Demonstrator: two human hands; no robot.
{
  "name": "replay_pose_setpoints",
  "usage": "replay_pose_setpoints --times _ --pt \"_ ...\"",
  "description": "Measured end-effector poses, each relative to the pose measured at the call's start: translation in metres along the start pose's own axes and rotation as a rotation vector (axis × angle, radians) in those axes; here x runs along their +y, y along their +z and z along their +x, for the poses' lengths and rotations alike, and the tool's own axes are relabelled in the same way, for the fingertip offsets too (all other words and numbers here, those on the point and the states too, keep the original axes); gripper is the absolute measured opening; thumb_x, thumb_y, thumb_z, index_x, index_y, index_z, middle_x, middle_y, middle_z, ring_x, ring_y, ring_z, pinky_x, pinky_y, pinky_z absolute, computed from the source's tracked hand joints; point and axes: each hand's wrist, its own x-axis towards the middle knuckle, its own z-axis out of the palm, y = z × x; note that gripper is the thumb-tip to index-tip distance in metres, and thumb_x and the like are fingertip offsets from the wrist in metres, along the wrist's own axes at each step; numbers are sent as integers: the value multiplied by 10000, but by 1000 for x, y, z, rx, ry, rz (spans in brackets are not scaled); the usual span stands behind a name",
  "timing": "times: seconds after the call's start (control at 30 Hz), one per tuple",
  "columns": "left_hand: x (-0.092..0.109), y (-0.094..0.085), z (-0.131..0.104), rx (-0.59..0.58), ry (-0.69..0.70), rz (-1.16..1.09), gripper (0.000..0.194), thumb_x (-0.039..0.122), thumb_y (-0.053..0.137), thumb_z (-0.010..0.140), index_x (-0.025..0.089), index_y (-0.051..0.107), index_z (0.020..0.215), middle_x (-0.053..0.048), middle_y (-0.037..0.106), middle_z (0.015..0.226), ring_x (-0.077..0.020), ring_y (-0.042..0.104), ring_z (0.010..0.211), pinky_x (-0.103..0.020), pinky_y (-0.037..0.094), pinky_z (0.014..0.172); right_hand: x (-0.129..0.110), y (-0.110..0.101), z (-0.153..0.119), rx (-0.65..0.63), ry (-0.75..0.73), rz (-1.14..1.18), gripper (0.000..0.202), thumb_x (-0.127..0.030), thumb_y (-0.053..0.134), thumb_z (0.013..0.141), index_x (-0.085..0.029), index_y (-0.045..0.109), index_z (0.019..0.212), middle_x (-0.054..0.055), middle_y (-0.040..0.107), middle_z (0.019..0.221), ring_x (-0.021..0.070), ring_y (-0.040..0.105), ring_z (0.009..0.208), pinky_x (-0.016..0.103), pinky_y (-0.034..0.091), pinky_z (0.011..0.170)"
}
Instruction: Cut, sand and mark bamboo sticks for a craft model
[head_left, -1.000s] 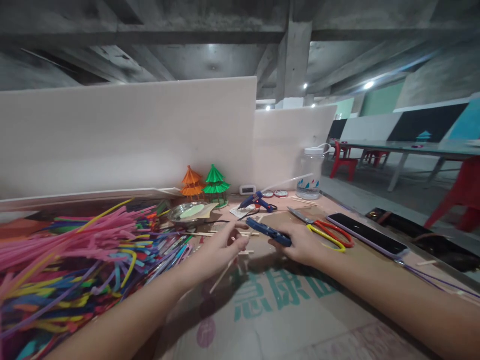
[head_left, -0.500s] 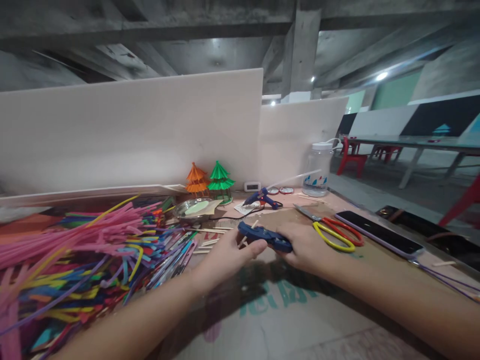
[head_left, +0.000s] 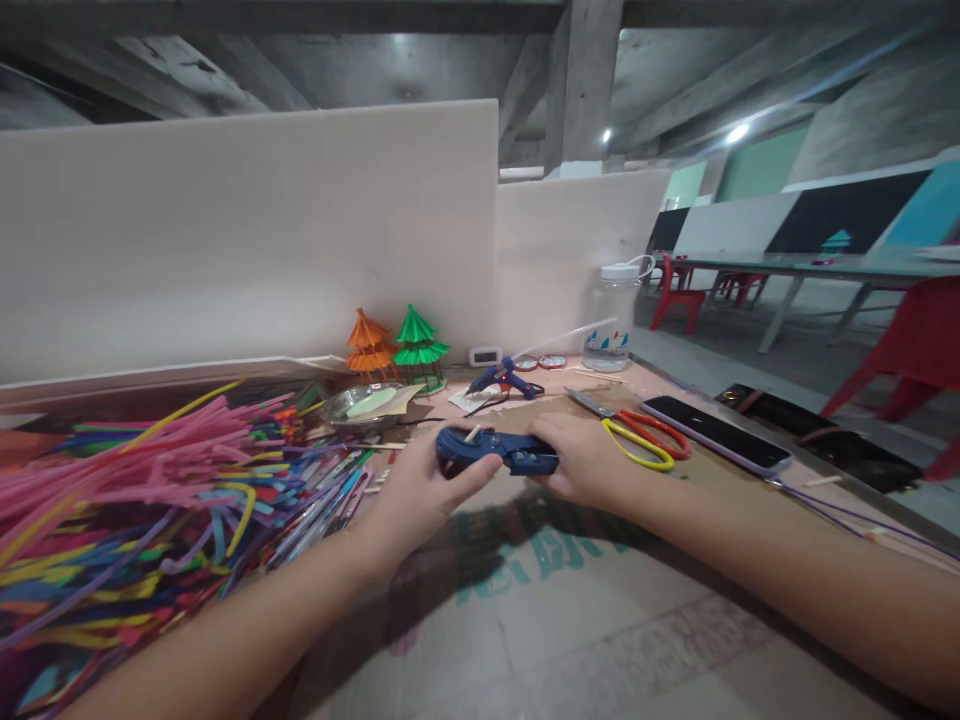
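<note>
A dark blue hand tool (head_left: 499, 451) is held between both hands above the cardboard-covered table. My left hand (head_left: 424, 480) is closed round its left end, thumb along the near side. A short pale stick (head_left: 472, 433) pokes up at that end; whether the fingers also touch it I cannot tell. My right hand (head_left: 577, 460) grips the right end of the tool, its fingers partly hidden. Behind the tool lies a blue glue gun (head_left: 504, 378) on the table. Scissors (head_left: 637, 442) with yellow and red handles rest just beyond my right hand.
Colourful pipe cleaners and strips (head_left: 150, 500) heap up on the left. Orange (head_left: 369, 345) and green (head_left: 420, 348) small pagodas stand behind a clear dish (head_left: 365, 402). A water bottle (head_left: 609, 318) stands at the back; a phone (head_left: 716, 434) lies on the right.
The view has shifted, so the table items appear further left and slightly higher. The blue tool has turned to lie more level, and the pale stick now shows less of its length.
</note>
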Motion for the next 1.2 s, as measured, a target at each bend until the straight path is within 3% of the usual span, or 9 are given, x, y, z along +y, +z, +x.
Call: replay_pose_setpoints --times 0.27,0.4,0.53,0.63,0.77,0.83,0.9,1.0,1.2 --pt "-2 0 1 -52 18 -18 410 509 669 847 181 631 1090 -63 679 1031 -220 618 936 -307 481 788 6 1 -3 -23 43 4 124 -302 640 789 -189 675 824 74 713 818 221 626 757 302 395 668" --pt "-9 -11 10 -43 5 11 468 547 513 946 183 562 1236 -6 598 809 -175 560 751 -284 432 691 17 6 2 42 272 177 276 -467 641 853 -203 721 864 55 725 827 219 638 760 299 419 679" --pt "-10 -25 15 -1 44 203 369 459 386 1010 183 584 865 15 492 702 -155 482 670 -277 363 633 27 15 6 144 438 306 338 -511 639 850 -192 728 915 41 720 836 225 639 770 299 435 685" --pt "-4 -30 14 -7 64 313 385 440 353 1015 195 559 800 18 481 666 -161 478 640 -284 362 620 29 17 5 144 440 325 402 -561 593 863 -177 711 860 34 692 760 220 623 718 290 416 638" --pt "2 -42 15 -151 68 322 346 419 436 993 218 581 1234 -54 665 1003 -195 610 830 -313 464 738 28 12 2 74 398 273 447 -591 551 870 -175 674 764 41 665 702 210 594 666 285 379 596" --pt "3 -52 16 -211 59 182 593 416 573 940 286 370 1481 -117 572 1361 -200 642 946 -330 509 791 24 9 0 11 350 229 438 -580 557 869 -177 658 732 42 654 681 202 580 646 281 356 585" --pt "3 -59 18 -269 46 23 782 391 670 889 352 244 1544 -153 387 1556 -186 656 964 -335 540 801 18 7 -2 -50 273 202 415 -564 577 869 -182 658 728 41 658 685 192 576 645 273 339 583" --pt "5 -61 18 -433 15 -177 772 325 706 871 384 298 1524 -157 307 1610 -154 674 900 -329 567 776 8 8 -5 -99 191 192 355 -528 611 867 -199 685 755 35 685 717 182 582 655 268 326 585" --pt "8 -49 13 -546 -19 -282 518 236 655 893 295 527 1391 -139 548 1432 -130 684 741 -329 582 705 3 7 -8 -94 110 175 321 -485 622 873 -193 692 759 39 698 745 170 578 658 269 332 603"
